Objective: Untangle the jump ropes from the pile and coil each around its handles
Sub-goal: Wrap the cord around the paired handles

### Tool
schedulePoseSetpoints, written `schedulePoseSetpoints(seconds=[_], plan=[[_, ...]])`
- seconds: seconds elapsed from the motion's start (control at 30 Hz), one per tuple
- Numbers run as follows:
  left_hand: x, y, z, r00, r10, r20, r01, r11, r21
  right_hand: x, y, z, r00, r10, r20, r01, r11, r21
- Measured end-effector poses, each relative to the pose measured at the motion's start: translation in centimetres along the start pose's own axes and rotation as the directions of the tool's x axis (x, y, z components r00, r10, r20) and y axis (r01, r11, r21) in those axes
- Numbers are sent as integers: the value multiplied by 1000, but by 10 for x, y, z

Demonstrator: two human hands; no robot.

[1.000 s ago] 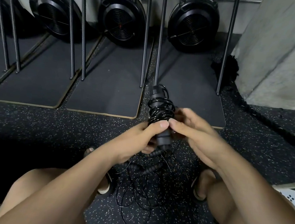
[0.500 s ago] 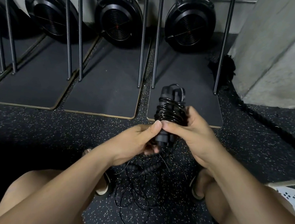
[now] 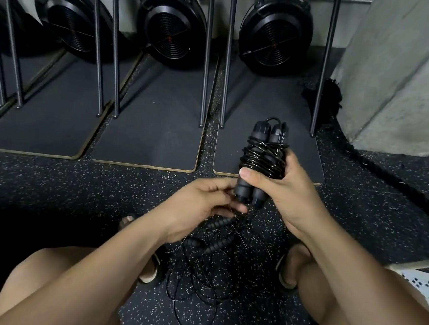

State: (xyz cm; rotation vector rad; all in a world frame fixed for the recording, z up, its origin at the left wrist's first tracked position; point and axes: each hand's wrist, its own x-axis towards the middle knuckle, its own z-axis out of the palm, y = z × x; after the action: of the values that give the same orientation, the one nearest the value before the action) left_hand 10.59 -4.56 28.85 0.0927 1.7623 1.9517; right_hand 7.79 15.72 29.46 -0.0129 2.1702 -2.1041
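1. The left hand and the right hand were bare, as were both forearms down to the lower edge of the view.
2. Both legs were bare at knee and thigh.
3. The left sandal had a pale sole edge at the heel; most of it was hidden.
4. The right sandal was dark with a pale rim round the sole.
5. A white patch with small dark diamond marks showed by the right thigh. Whether it was clothing could not be told.
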Motion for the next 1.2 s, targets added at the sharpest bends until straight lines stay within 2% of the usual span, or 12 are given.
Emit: schedulePoseSetpoints(seconds=[0.1,0.3,0.43,0.67,1.03,1.2], plan=[[1,-2,5,995,20,-94,-14,997,69,0,-1,2,1000,-24,-15,24,999,-26],[4,-5,8,970,46,-237,-5,985,172,-3,3,10,991,-127,-50,113,969,-220],[7,-7,6,961,63,-268,13,962,272,-3,3,13,984,-169,-54,145,942,-303],[10,-13,0,954,37,-296,70,937,343,-8,1,19,978,-207,-40,169,885,-435],[12,-5,-2,948,-164,-272,203,972,122,-8,4,26,971,-238,-28,199,866,-458],[14,-5,-2,938,-180,-295,219,970,105,-8,2,31,962,-274,-2,235,828,-509]])
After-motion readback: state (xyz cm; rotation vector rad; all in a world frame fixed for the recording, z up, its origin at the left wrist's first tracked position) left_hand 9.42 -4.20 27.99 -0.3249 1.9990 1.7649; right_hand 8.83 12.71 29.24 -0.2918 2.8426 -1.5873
